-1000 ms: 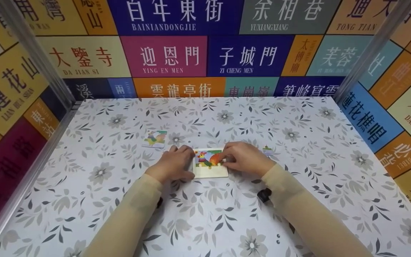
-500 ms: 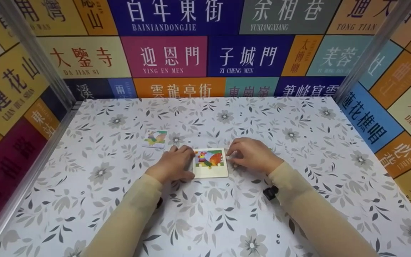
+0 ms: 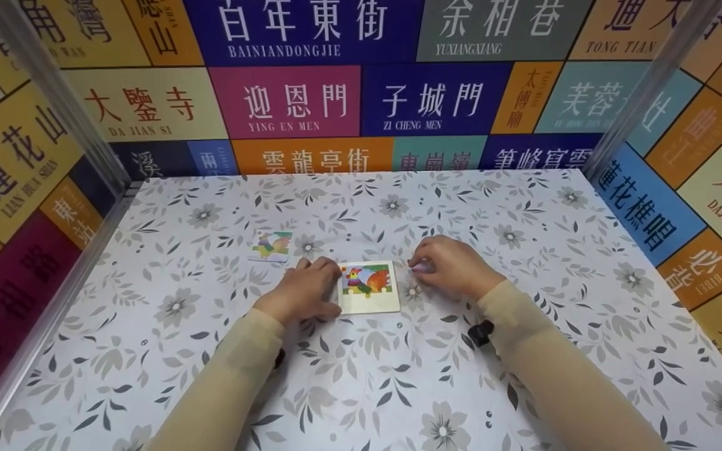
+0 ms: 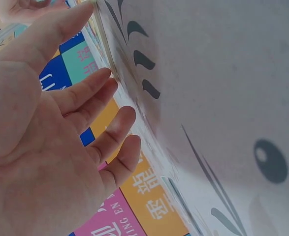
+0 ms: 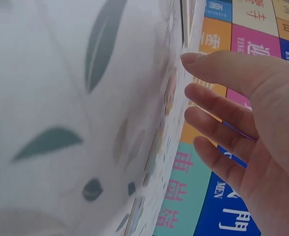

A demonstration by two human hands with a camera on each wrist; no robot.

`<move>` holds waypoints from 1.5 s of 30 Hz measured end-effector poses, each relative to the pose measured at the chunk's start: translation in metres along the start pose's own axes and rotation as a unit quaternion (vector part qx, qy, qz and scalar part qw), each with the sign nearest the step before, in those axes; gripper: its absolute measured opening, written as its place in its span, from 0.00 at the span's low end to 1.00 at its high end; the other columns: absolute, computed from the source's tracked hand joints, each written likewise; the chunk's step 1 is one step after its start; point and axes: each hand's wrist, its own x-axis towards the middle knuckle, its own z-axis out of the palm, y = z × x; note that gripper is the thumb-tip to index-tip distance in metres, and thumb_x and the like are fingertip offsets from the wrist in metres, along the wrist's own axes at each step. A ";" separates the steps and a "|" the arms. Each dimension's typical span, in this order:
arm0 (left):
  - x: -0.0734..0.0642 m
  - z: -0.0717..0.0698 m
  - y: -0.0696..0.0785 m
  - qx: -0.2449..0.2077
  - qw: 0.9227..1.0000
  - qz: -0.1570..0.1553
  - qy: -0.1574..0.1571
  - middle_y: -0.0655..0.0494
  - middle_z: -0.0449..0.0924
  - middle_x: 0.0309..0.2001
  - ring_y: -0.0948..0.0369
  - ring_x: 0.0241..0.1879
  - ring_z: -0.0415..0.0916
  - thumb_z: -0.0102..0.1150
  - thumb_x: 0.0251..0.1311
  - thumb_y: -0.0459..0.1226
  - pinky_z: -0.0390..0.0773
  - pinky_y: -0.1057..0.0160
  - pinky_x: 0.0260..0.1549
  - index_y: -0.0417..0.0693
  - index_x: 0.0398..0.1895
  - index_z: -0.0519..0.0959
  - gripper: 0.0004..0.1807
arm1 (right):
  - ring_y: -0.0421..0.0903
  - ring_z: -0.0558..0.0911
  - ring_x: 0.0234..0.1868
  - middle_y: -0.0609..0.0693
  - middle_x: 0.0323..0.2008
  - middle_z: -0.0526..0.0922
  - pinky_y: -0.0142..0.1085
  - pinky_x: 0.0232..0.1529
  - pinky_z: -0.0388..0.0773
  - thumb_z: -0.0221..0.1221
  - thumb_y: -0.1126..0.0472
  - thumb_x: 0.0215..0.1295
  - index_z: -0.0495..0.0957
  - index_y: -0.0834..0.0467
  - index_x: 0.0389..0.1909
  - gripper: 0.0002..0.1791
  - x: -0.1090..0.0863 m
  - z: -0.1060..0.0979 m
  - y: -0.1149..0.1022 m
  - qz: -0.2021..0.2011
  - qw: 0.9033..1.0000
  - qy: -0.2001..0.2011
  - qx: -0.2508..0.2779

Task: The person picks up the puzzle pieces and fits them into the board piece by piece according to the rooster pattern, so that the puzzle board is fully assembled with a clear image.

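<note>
My left hand (image 3: 304,288) rests on the table at the left edge of a small cream-framed jigsaw board (image 3: 370,304), its fingertips and thumb against that edge. On the board, a colourful rooster picture fills the upper part, while a pale strip shows along the bottom. To the right of the board, my right hand (image 3: 452,264) has its fingertips together at a small lilac puzzle piece (image 3: 422,267), which it seems to pinch. In the right wrist view the thumb (image 5: 193,60) and several bent fingers show, but the piece itself is not clear there.
A small card (image 3: 271,245) with a similar rooster picture lies behind my left hand. The table (image 3: 361,388) has a white cloth with grey flowers. Coloured panels with lettering (image 3: 286,100) stand at the back and both sides.
My right hand has drawn back from the board's right edge, moving right, and a lilac piece now shows at its fingertips. The left hand and the board stay in place.
</note>
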 end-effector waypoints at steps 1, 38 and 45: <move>0.000 0.000 0.000 0.001 1.000 -0.002 0.000 0.54 0.69 0.71 0.46 0.63 0.66 0.74 0.56 0.50 0.69 0.41 0.63 0.49 0.68 0.72 0.37 | 0.49 0.83 0.51 0.46 0.46 0.86 0.48 0.59 0.78 0.71 0.60 0.60 0.90 0.51 0.43 0.10 0.000 0.000 0.002 0.000 1.000 0.002 -0.001; -0.002 -0.002 0.003 -0.006 1.000 -0.002 -0.012 0.54 0.67 0.71 0.46 0.62 0.64 0.73 0.59 0.49 0.69 0.42 0.62 0.48 0.68 0.71 0.36 | 0.46 0.83 0.42 0.47 0.42 0.88 0.46 0.47 0.80 0.70 0.58 0.63 0.91 0.50 0.39 0.05 -0.003 0.001 0.019 0.004 1.000 0.000 -0.005; -0.003 -0.004 0.003 -0.011 1.000 -0.005 -0.016 0.53 0.67 0.72 0.46 0.63 0.64 0.73 0.59 0.49 0.68 0.42 0.64 0.48 0.69 0.71 0.37 | 0.45 0.83 0.41 0.45 0.40 0.88 0.45 0.47 0.81 0.70 0.58 0.62 0.91 0.50 0.38 0.05 -0.003 0.003 0.013 -0.013 1.000 0.015 -0.016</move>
